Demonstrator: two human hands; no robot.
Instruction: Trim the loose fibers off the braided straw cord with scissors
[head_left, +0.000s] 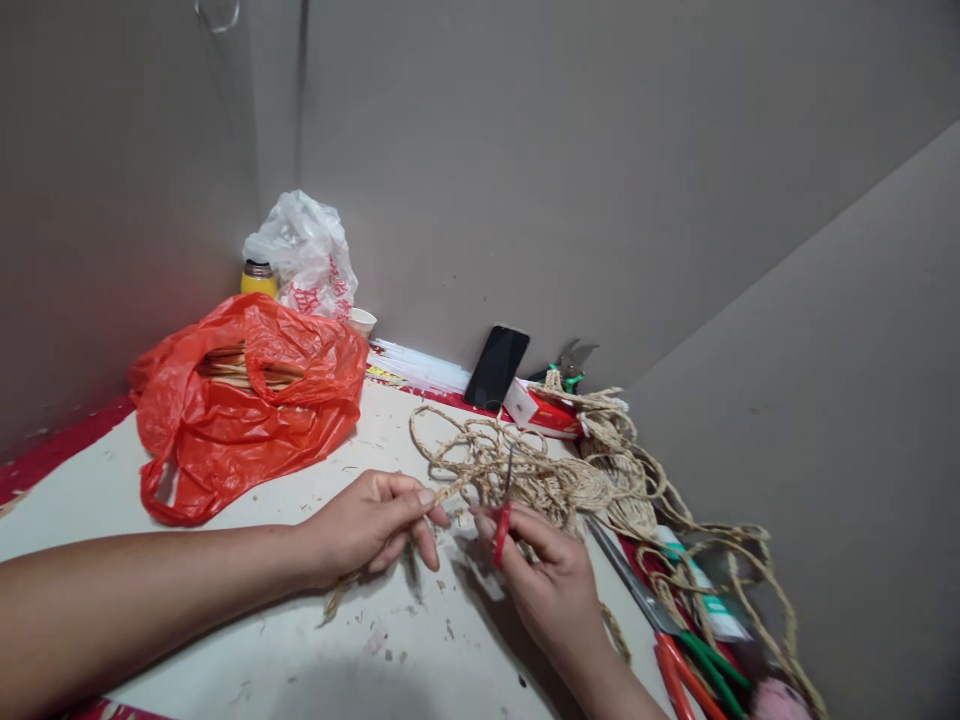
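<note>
My left hand [379, 525] pinches a strand of braided straw rope [459, 485] between thumb and forefinger. A frayed end of the rope hangs below that palm. In my right hand [551, 575] is a small pair of scissors [502, 535] with red handles, its dark blades pointing up and away from me. The blades stand near the held strand; whether they touch it I cannot tell. Behind both hands lies a loose tangle of the same rope [555, 483], which spreads to the right. Part of the scissors is hidden by my fingers.
An orange-red plastic bag [315, 430] with flat tan pieces sits at the left. Behind it are a yellow jar [259, 280] and a white bag [300, 245]. A phone [497, 368] leans on the wall. Large shears [675, 640] lie at the right. Scraps dot the white tabletop [322, 670].
</note>
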